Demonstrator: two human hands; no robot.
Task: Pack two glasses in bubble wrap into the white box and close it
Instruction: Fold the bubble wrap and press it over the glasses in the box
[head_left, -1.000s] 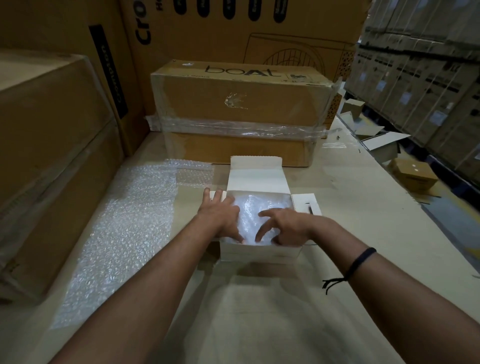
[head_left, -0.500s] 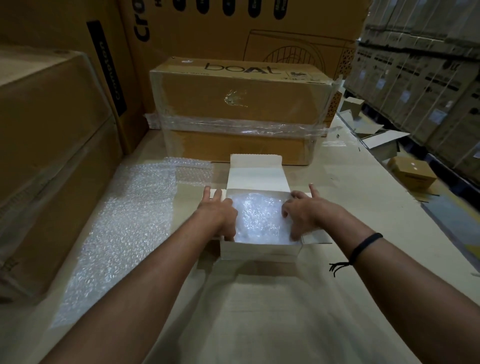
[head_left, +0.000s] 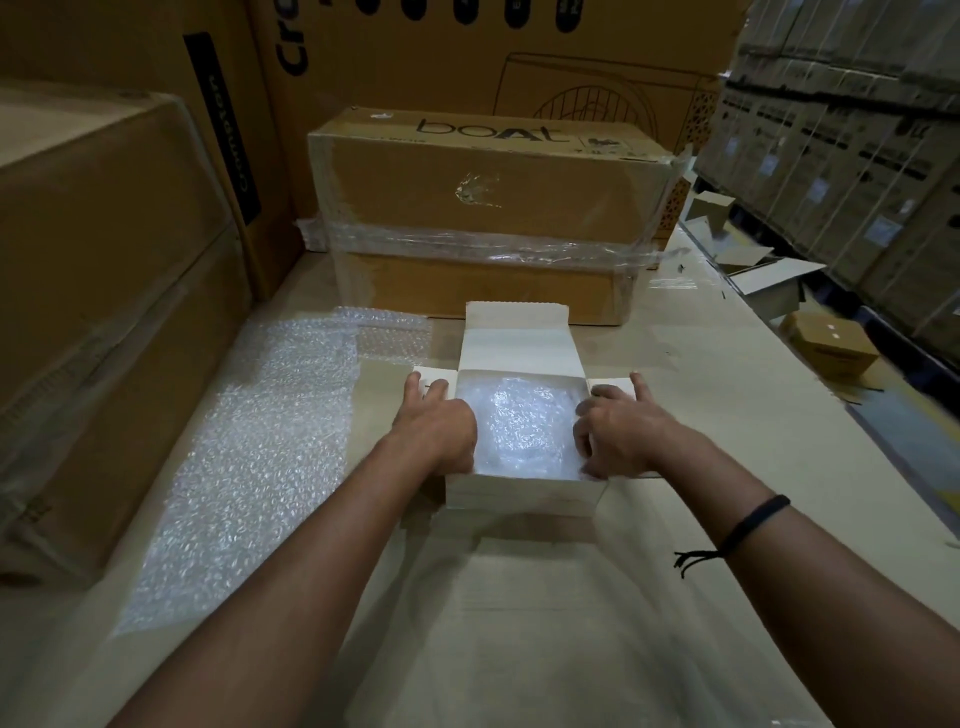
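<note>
Small white cardboard box (head_left: 524, 491), lid flap up, w/ clear bubble-wrap bundle (head_left: 524, 421) inside. Left hand (head_left: 440, 427) & right hand (head_left: 618, 434): fingers spread flat on side flaps, grasping nothing.

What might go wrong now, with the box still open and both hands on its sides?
The bubble wrap fills the white box nearly to the rim, so the side flaps and the tall lid flap may not close flat. Pressing them down hard might strain whatever is wrapped inside. The left hand and right hand rest partly inside the opening, so fingers could snag the wrap as the flaps fold in.
</note>
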